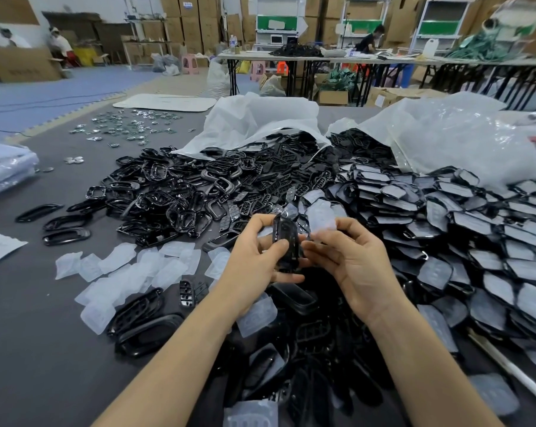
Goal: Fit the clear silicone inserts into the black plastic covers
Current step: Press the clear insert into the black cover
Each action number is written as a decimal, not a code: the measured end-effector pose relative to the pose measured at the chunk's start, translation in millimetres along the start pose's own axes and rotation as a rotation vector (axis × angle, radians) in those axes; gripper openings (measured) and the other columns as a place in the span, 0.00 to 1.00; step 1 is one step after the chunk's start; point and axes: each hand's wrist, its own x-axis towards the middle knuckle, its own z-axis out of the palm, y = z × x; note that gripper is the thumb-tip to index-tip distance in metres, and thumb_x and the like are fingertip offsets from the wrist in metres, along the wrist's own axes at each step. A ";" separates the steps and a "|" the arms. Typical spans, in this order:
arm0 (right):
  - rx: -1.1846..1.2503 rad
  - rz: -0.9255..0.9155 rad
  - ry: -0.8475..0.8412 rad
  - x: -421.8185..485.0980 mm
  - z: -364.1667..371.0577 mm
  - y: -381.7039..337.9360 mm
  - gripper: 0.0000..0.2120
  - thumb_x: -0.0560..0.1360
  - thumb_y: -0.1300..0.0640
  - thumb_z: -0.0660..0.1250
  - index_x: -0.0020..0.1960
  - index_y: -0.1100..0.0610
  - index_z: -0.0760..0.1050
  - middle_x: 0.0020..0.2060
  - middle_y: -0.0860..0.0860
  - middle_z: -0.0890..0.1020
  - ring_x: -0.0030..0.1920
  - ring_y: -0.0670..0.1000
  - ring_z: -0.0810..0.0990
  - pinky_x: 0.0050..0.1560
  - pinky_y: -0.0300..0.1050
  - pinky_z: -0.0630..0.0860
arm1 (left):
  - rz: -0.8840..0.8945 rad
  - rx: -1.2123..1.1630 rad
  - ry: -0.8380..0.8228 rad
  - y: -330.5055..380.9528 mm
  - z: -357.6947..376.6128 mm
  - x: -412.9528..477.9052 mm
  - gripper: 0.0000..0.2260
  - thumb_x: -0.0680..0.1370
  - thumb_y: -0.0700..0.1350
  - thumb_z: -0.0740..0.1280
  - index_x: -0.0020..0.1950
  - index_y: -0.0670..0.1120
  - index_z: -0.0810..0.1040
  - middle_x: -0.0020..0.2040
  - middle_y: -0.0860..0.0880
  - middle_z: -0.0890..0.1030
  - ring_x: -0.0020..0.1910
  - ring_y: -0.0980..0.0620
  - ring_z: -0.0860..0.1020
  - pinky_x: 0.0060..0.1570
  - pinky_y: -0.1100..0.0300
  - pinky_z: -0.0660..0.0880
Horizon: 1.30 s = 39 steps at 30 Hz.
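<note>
Over the littered table [45, 349], the left hand [257, 263] grips one black cover [286, 241], partly hidden in that grip, while the right hand [352, 263] pinches one blurred clear insert [322, 218] just beside it.

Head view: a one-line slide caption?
Left hand grips black plastic cover; right hand pinches clear silicone insert, above piled parts.

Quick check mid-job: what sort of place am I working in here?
Most likely a factory or warehouse assembly floor: stacked brown cardboard cartons line the back wall, long white tables hold more parts, and heaps of black plastic covers spill from big clear plastic bags onto the grey work surface.
</note>
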 end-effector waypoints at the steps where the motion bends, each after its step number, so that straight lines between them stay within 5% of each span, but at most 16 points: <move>1: 0.004 0.003 -0.012 -0.1 0.5 0.2 0.07 0.72 0.69 0.66 0.41 0.59 0.71 0.37 0.60 0.83 0.37 0.53 0.82 0.41 0.46 0.82 | 0.000 0.002 0.002 0.1 -0.1 -0.1 0.08 0.81 0.33 0.60 0.55 0.46 0.71 0.42 0.49 0.85 0.39 0.46 0.84 0.32 0.56 0.80; 7: 0.014 -0.003 -0.121 -2.5 3.7 -0.3 0.15 0.63 0.63 0.71 0.47 0.58 0.73 0.37 0.57 0.82 0.33 0.50 0.78 0.37 0.44 0.79 | -0.009 -0.024 0.010 0.0 -0.8 -0.5 0.08 0.81 0.33 0.59 0.54 0.45 0.70 0.42 0.50 0.85 0.36 0.49 0.84 0.31 0.57 0.80; 10: 0.055 0.032 -0.117 -2.3 4.7 -0.2 0.17 0.66 0.64 0.70 0.54 0.54 0.76 0.37 0.57 0.82 0.32 0.51 0.80 0.35 0.42 0.79 | -0.007 -0.027 0.004 -0.2 -0.8 0.1 0.08 0.81 0.33 0.59 0.55 0.45 0.70 0.41 0.51 0.85 0.35 0.52 0.83 0.31 0.57 0.80; 17: 0.139 0.043 -0.057 -1.8 4.0 -1.1 0.03 0.69 0.57 0.69 0.40 0.52 0.75 0.37 0.56 0.82 0.35 0.54 0.83 0.32 0.42 0.78 | -0.029 -0.049 -0.031 -1.0 1.0 0.3 0.08 0.81 0.33 0.59 0.54 0.45 0.70 0.42 0.49 0.85 0.36 0.48 0.83 0.33 0.54 0.80; 22: 0.179 -0.012 -0.001 2.1 3.2 1.3 0.04 0.67 0.57 0.69 0.34 0.53 0.77 0.33 0.51 0.80 0.35 0.48 0.80 0.36 0.38 0.78 | -0.032 -0.042 -0.028 -1.3 2.6 0.3 0.08 0.81 0.33 0.58 0.53 0.45 0.70 0.45 0.46 0.85 0.39 0.42 0.84 0.38 0.52 0.81; 28: 0.081 -0.033 -0.044 3.5 1.8 3.9 0.11 0.67 0.62 0.69 0.50 0.56 0.79 0.31 0.48 0.79 0.32 0.44 0.77 0.40 0.37 0.77 | -0.024 0.021 -0.024 -2.0 3.8 -0.5 0.08 0.81 0.32 0.58 0.53 0.45 0.70 0.43 0.47 0.85 0.40 0.43 0.84 0.39 0.53 0.82; 33: -0.108 -0.065 -0.011 0.6 3.9 6.3 0.09 0.72 0.64 0.68 0.39 0.53 0.82 0.34 0.49 0.83 0.36 0.46 0.80 0.39 0.43 0.77 | -0.013 0.092 -0.002 -1.2 4.2 -0.2 0.08 0.80 0.32 0.58 0.54 0.44 0.69 0.41 0.45 0.84 0.40 0.45 0.83 0.41 0.52 0.82; 39: -0.202 -0.117 -0.001 -0.4 5.3 9.1 0.09 0.72 0.68 0.68 0.39 0.55 0.80 0.32 0.48 0.81 0.38 0.47 0.79 0.43 0.44 0.77 | -0.023 0.117 0.002 -1.3 5.6 -1.1 0.07 0.80 0.34 0.61 0.53 0.45 0.71 0.42 0.45 0.84 0.41 0.46 0.84 0.39 0.55 0.81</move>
